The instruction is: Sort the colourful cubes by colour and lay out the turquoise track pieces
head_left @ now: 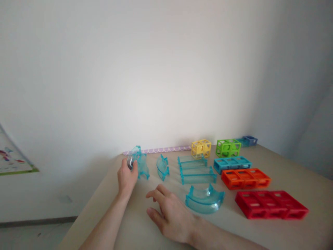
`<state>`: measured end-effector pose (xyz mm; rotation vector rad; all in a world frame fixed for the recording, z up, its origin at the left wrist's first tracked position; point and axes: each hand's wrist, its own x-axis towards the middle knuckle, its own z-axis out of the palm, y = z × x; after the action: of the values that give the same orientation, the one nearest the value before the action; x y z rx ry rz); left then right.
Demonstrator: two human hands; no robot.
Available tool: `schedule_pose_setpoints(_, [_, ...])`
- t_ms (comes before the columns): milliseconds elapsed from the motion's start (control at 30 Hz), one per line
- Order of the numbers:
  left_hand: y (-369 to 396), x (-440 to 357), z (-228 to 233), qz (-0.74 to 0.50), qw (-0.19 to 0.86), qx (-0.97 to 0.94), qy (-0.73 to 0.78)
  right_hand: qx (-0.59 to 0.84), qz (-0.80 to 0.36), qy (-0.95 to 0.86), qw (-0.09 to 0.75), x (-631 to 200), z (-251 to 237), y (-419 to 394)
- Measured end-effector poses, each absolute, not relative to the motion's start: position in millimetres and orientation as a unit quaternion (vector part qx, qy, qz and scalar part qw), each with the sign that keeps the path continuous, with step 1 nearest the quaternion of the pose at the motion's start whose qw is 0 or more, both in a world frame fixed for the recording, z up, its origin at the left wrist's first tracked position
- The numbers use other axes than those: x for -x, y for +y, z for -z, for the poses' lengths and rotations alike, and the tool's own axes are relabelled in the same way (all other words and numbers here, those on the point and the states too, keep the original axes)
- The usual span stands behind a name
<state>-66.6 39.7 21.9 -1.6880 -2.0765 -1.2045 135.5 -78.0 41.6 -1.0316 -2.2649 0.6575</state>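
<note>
My left hand (127, 177) is closed at the table's left side, its fingers around a shiny, rounded silver-grey piece (130, 161) whose exact kind is unclear. Right beside it stands a translucent blue track piece (142, 165); whether the hand touches it I cannot tell. My right hand (171, 213) hovers low over the near part of the table, fingers bent and apart with nothing in them. Close to its right lies a curved translucent blue track piece (205, 200). Beyond it is a smaller curved track piece (162, 168).
Straight blue track pieces (199, 178) lie mid-table. On the right are red (270, 205), orange (246, 178) and teal (232, 164) frame blocks. Green (228, 148) and yellow (201, 149) blocks stand farther back. A patterned purple strip (166, 150) runs along the wall.
</note>
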Motion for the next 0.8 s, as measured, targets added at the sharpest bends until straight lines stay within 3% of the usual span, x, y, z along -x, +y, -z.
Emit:
schedule_pose_setpoints(333, [31.3,52.2,-25.8,0.252,0.074,0.662,-0.702,0.377,-0.239,-0.85,0.279,-135.1,-39.1,-76.1])
schedule_pose_setpoints(400, [29.5,51.1,-27.8,0.27,0.073,0.641,-0.715,0.38,-0.237,-0.851,0.276,-135.7,-36.7,-75.0])
schedule_pose_setpoints(533, [26.6,50.3,-29.1,0.43,0.07,0.637,-0.636,0.386,-0.214,-0.853,0.278,-136.8,-35.1,-72.8])
schedule_pose_setpoints(600, [26.2,49.4,-27.1,0.433,0.064,0.684,-0.584,0.395,-0.18,-0.855,0.284,-136.9,-37.5,-71.4])
schedule_pose_setpoints(800, [25.4,43.5,-18.8,0.282,0.033,0.759,-0.585,0.451,-0.015,-0.85,0.271,-135.4,-43.7,-62.8])
